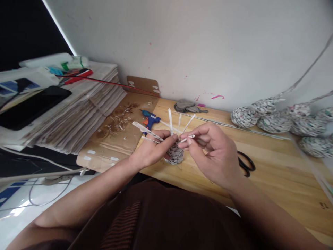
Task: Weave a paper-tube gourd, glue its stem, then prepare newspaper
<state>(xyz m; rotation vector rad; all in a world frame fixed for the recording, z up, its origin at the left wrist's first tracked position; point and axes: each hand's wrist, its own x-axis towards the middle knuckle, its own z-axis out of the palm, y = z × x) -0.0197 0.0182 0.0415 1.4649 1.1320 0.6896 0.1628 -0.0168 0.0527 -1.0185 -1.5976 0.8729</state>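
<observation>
Item: small woven cup (pixel 174 154) of rolled newspaper, held above the near edge of the table (pixel 281 180), between both hands.

Left hand (pixel 149 149): curled round the cup's left side, thumb and fingers pressed against the weave and the lower spokes (pixel 170 121).

Right hand (pixel 215 154): fingers drawn together, thumb and forefinger pinching a paper strip (pixel 187 138) just beside the cup's rim.

Risks, as judged:
- The strip is thin and may kink or tear if pulled hard across a spoke.
- The free spokes fan loosely; a push from either hand could bend one or collapse the gap between two.
- A slack left grip would let the cup turn and loosen the weave.
- The glue gun (pixel 148 119) lies just behind the hands, nozzle state unknown; a reaching hand could touch it.

Hidden or unclear:
- The cup's base and far side are covered by the hands.
- The scissors (pixel 246 163) show only their handles past the right hand.
- The finished baskets (pixel 273 121) at right blur toward the frame edge.
</observation>
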